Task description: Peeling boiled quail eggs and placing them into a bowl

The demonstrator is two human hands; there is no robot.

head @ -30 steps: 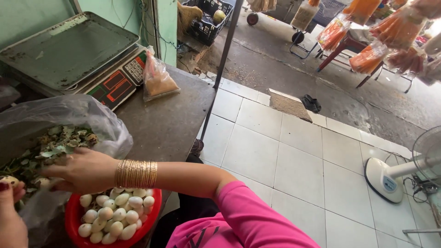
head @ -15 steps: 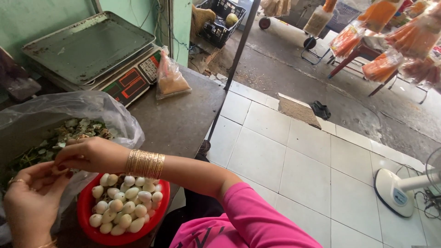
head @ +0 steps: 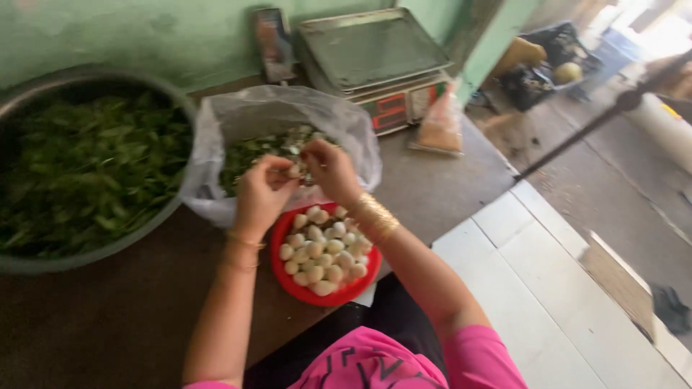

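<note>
Nearest the body, at the front edge of the table [head: 108, 317], stands a red bowl [head: 288, 277] heaped with small pale peeled eggs [head: 324, 248]; it looks close to full, so a good share of the peeling appears done. Just above it, both hands meet over the mouth of a clear plastic bag [head: 216, 144]: the left hand [head: 259, 198] has its fingers curled round a small egg [head: 293, 171] and pinching it, while the right hand [head: 328, 169], gold bangles at the wrist, has its fingers pressed to the same egg, seemingly picking at its shell. The egg is thus held between the two hands, over the bag and just beyond the bowl. The bag holds a mix of green scraps and pale bits, probably shell; whether unpeeled eggs are left inside cannot be told. To the left sits a large metal basin [head: 43, 263] of leafy greens [head: 79, 173]. Farthest back, against the green wall, stands a weighing scale [head: 375, 50] with a small orange-filled bag [head: 441, 126] beside it.
</note>
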